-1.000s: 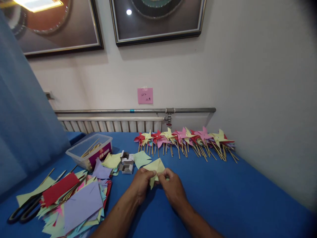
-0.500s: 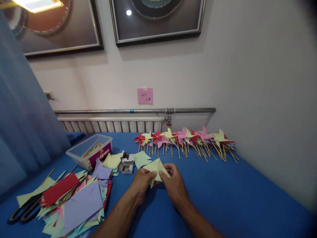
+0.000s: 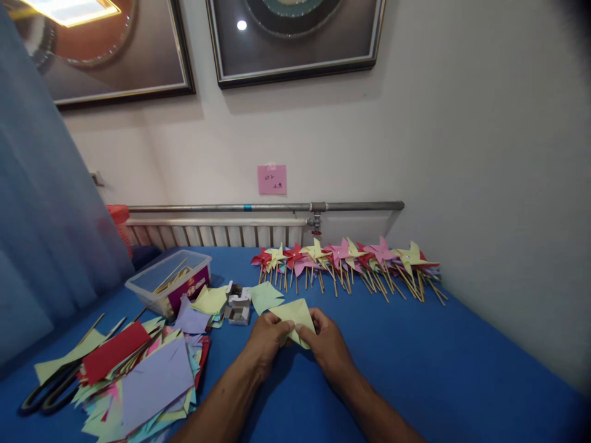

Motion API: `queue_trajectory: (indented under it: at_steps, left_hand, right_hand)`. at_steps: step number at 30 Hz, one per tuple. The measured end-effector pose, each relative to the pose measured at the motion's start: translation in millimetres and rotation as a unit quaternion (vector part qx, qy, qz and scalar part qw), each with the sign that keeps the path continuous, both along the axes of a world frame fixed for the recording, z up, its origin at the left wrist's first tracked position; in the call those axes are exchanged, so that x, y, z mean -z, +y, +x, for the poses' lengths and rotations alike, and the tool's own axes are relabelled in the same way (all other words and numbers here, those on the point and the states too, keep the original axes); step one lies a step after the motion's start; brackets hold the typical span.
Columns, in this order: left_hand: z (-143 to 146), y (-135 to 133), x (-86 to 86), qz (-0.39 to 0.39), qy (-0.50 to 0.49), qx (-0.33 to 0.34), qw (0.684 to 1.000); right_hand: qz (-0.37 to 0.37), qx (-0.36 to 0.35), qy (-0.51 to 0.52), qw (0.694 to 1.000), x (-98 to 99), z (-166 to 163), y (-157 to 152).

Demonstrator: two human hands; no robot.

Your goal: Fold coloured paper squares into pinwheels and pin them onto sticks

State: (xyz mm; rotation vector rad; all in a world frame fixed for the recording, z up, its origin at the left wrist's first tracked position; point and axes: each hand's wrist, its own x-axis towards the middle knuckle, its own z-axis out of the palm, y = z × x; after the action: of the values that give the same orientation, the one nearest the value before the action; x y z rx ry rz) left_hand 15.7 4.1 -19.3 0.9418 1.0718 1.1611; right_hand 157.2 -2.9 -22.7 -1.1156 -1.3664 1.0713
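Observation:
Between my two hands is a pale yellow paper square (image 3: 295, 312), held above the blue table and tilted. My left hand (image 3: 268, 338) pinches its left side with the thumb on top. On the right side my right hand (image 3: 327, 341) grips it, thumb pressed on the paper and fingers curled behind. The fingers under the paper are hidden. Just behind the hands lies a pale green paper square (image 3: 266, 298) with slits cut in it. Small white boxes (image 3: 239, 315) stand to its left, one of them open.
Many paper pinwheels (image 3: 341, 252) on sticks lie along the table's back edge. At left are a clear plastic tub (image 3: 138, 284) with sticks, a heap of coloured paper (image 3: 157, 384) and black-handled scissors (image 3: 53, 387). A blue curtain (image 3: 50, 215) hangs at far left.
The yellow paper has turned in my hands; its raised centre peak now looks flatter and squarer. Both hands stay nearly in place. A red basket now shows beside the curtain.

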Motion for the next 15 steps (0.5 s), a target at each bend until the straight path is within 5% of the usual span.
queue_trajectory:
  at_steps: [15]
  left_hand:
    - [3.8,5.2,9.4,0.020,0.008,0.004,1.000]
  right_hand:
    - [-0.002,0.025,0.038,0.999,0.9,2.0,3.9]
